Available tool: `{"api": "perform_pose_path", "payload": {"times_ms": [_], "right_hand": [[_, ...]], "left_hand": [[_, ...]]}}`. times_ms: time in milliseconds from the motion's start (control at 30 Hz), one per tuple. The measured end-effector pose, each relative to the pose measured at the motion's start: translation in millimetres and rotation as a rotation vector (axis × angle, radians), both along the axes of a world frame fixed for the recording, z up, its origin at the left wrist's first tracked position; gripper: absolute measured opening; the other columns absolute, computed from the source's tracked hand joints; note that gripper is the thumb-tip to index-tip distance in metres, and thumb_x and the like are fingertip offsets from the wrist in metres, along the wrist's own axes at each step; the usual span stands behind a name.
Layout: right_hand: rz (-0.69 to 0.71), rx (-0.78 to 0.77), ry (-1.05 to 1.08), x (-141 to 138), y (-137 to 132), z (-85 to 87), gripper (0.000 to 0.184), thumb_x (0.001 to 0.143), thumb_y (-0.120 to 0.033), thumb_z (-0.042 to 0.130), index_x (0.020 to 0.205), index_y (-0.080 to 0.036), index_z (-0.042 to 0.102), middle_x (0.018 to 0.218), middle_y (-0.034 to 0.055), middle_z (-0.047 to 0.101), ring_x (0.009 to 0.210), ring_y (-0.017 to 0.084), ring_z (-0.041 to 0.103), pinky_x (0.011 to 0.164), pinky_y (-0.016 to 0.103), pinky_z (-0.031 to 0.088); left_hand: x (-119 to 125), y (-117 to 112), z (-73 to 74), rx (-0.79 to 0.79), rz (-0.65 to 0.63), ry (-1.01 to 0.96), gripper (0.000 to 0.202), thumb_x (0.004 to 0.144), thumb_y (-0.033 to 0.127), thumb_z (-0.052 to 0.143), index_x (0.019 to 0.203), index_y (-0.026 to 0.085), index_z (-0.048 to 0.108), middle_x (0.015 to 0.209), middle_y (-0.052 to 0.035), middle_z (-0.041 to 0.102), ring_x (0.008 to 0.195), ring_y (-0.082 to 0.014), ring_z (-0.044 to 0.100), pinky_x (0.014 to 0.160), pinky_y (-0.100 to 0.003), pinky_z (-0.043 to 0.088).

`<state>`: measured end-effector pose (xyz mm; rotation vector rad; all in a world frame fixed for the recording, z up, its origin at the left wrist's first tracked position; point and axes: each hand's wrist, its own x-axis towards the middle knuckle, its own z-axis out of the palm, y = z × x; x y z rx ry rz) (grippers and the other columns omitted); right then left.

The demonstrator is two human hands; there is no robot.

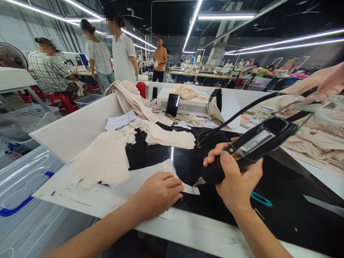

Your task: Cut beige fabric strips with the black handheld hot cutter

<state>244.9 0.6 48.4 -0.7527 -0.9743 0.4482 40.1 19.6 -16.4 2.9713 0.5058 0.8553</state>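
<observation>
While a black handheld tool (247, 143) is gripped in the closed right hand (236, 175), its tip at the right end of a white cloth piece (153, 170), that piece is held to the near table (285, 182) by the left hand (158, 195), fingers loosely curled. Cream fabric stack (168, 136): laid beyond. Printed sheet (120, 120): placed far left, print too small to read.

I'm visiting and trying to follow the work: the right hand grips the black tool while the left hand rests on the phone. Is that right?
Not quite: the head view shows the left hand resting on the pale cloth, not on the phone, which stands farther back. The right hand does grip the black tool.
</observation>
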Motion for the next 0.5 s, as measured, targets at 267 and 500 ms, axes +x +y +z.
{"api": "perform_pose_path", "payload": {"times_ms": [267, 500], "right_hand": [[0.019, 0.000, 0.066, -8.9, -7.1, 7.6, 0.042, 0.084, -0.033, 0.090, 0.114, -0.028, 0.061, 0.083, -0.0052, 0.068, 0.059, 0.015, 0.064, 0.050, 0.029, 0.059], [0.089, -0.015, -0.002, -14.5, -10.7, 0.7, 0.041, 0.090, -0.036, 0.088, 0.118, -0.029, 0.059, 0.085, -0.0055, 0.068, 0.060, 0.015, 0.065, 0.054, 0.031, 0.060]], "left_hand": [[0.1, 0.7, 2.5, -0.003, -0.021, -0.030, 0.023, 0.115, 0.023, 0.052, 0.117, 0.014, 0.073, 0.112, -0.0057, 0.080, 0.101, -0.0201, 0.072, 0.095, -0.034, 0.060], [-1.9, 0.3, 3.2, -0.024, -0.015, -0.016, 0.022, 0.115, 0.023, 0.053, 0.119, 0.014, 0.072, 0.115, -0.0065, 0.080, 0.102, -0.0208, 0.071, 0.095, -0.035, 0.059]]}}
